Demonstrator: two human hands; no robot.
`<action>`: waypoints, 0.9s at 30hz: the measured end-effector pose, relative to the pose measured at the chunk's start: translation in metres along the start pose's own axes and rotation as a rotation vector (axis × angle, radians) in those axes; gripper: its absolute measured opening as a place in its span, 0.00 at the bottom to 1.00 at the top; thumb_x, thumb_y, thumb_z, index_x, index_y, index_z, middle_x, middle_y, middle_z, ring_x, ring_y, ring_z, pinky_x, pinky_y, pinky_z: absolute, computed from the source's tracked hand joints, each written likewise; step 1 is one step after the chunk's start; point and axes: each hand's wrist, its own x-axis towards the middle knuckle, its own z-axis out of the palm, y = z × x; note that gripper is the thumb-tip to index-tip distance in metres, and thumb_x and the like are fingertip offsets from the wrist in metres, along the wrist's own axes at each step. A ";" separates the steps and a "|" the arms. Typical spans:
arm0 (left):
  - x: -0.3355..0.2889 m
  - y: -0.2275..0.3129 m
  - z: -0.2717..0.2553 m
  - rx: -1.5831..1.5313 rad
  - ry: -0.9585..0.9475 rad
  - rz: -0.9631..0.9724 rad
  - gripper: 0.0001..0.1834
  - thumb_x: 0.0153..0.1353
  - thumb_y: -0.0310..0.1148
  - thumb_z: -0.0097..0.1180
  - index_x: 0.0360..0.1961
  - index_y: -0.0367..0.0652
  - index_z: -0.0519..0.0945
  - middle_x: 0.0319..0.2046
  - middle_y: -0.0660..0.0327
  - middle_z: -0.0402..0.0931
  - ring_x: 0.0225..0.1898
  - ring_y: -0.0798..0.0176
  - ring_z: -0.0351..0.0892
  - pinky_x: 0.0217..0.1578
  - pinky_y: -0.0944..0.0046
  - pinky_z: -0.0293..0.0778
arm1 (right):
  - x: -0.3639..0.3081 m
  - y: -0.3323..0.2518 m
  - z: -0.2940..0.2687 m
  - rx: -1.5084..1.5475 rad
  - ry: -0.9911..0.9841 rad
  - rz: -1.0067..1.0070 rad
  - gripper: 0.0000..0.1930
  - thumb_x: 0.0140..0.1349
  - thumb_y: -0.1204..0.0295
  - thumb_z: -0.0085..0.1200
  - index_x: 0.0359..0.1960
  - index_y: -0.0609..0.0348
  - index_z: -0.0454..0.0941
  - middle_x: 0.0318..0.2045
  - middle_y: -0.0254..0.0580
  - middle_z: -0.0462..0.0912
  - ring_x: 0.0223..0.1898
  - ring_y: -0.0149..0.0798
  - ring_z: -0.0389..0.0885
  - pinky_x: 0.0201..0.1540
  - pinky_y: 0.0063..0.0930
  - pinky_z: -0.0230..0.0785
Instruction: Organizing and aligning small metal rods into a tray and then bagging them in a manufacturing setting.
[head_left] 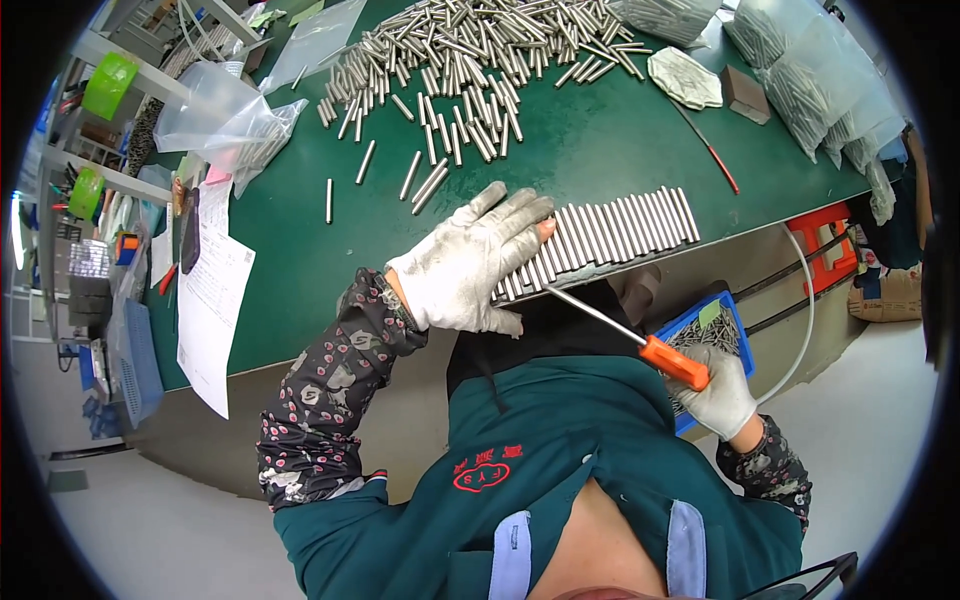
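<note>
A row of slim metal pins (620, 228) lies side by side along the near edge of the green table (280, 300). My left hand (462, 262), in a whitish work glove, rests flat over the row's left end, fingers stretched out, hiding some pins. One bare fingertip shows through the glove. In my gloved right hand (722, 395) is a screwdriver (678, 362), gripped by the end of its orange handle. Its long shaft points up and left, with the tip at the pins' near ends beside my left hand. I cannot tell whether the tip touches them.
A big heap of loose pins (480, 60) covers the table's far side. Plastic bags of pins (800, 75), a folded cloth (685, 78), a brown block (745, 95) and a red-handled thin tool (722, 168) lie at right. Papers (215, 310) overhang the left edge. A blue bin (742, 335) stands below.
</note>
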 end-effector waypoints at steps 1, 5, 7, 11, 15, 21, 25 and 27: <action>-0.001 -0.001 0.001 -0.008 0.005 0.006 0.60 0.29 0.53 0.68 0.62 0.33 0.55 0.63 0.44 0.51 0.66 0.44 0.48 0.65 0.47 0.42 | 0.001 0.004 0.000 0.049 0.010 -0.006 0.10 0.42 0.71 0.63 0.26 0.63 0.78 0.24 0.48 0.78 0.28 0.49 0.78 0.34 0.32 0.71; -0.007 -0.004 -0.006 -0.008 0.065 0.010 0.61 0.31 0.57 0.66 0.64 0.38 0.51 0.63 0.44 0.50 0.66 0.43 0.48 0.64 0.46 0.41 | 0.000 0.004 0.000 0.072 -0.012 -0.051 0.10 0.42 0.72 0.63 0.26 0.62 0.78 0.23 0.47 0.77 0.27 0.48 0.77 0.33 0.32 0.71; -0.021 -0.006 -0.017 0.031 0.150 -0.014 0.63 0.34 0.63 0.62 0.66 0.41 0.47 0.64 0.45 0.48 0.66 0.42 0.47 0.64 0.44 0.40 | -0.001 -0.001 -0.002 0.008 -0.037 -0.075 0.11 0.41 0.72 0.62 0.27 0.62 0.78 0.23 0.47 0.77 0.27 0.49 0.77 0.33 0.32 0.71; -0.048 -0.003 -0.014 0.031 0.084 -0.121 0.61 0.32 0.59 0.65 0.64 0.36 0.52 0.64 0.46 0.50 0.66 0.44 0.47 0.65 0.46 0.40 | 0.001 -0.006 0.007 0.006 -0.066 -0.138 0.12 0.42 0.69 0.62 0.28 0.61 0.79 0.23 0.49 0.77 0.27 0.50 0.77 0.32 0.34 0.71; -0.047 0.008 0.001 0.043 0.042 -0.175 0.56 0.37 0.54 0.64 0.63 0.34 0.52 0.63 0.44 0.50 0.66 0.43 0.48 0.64 0.45 0.42 | 0.012 -0.016 0.009 0.004 -0.022 -0.104 0.10 0.43 0.69 0.61 0.27 0.60 0.78 0.23 0.49 0.76 0.26 0.51 0.77 0.31 0.35 0.71; -0.047 0.004 0.003 0.060 0.081 -0.129 0.48 0.48 0.55 0.54 0.63 0.33 0.53 0.61 0.42 0.54 0.64 0.41 0.51 0.63 0.44 0.44 | 0.012 -0.016 0.011 -0.024 -0.041 -0.160 0.09 0.42 0.70 0.61 0.26 0.60 0.78 0.22 0.49 0.76 0.26 0.51 0.77 0.31 0.35 0.71; -0.047 0.001 0.006 0.082 0.089 -0.118 0.47 0.51 0.57 0.51 0.63 0.33 0.54 0.61 0.42 0.55 0.64 0.40 0.52 0.63 0.45 0.45 | 0.011 -0.011 0.014 -0.002 0.020 -0.158 0.10 0.43 0.71 0.62 0.27 0.62 0.78 0.22 0.49 0.76 0.26 0.50 0.77 0.31 0.33 0.71; -0.047 0.002 0.006 0.080 0.090 -0.117 0.47 0.51 0.57 0.50 0.63 0.33 0.53 0.61 0.42 0.55 0.64 0.40 0.52 0.63 0.45 0.45 | 0.011 -0.012 0.011 0.003 0.020 -0.102 0.10 0.43 0.70 0.62 0.27 0.62 0.78 0.23 0.49 0.77 0.27 0.49 0.78 0.32 0.33 0.72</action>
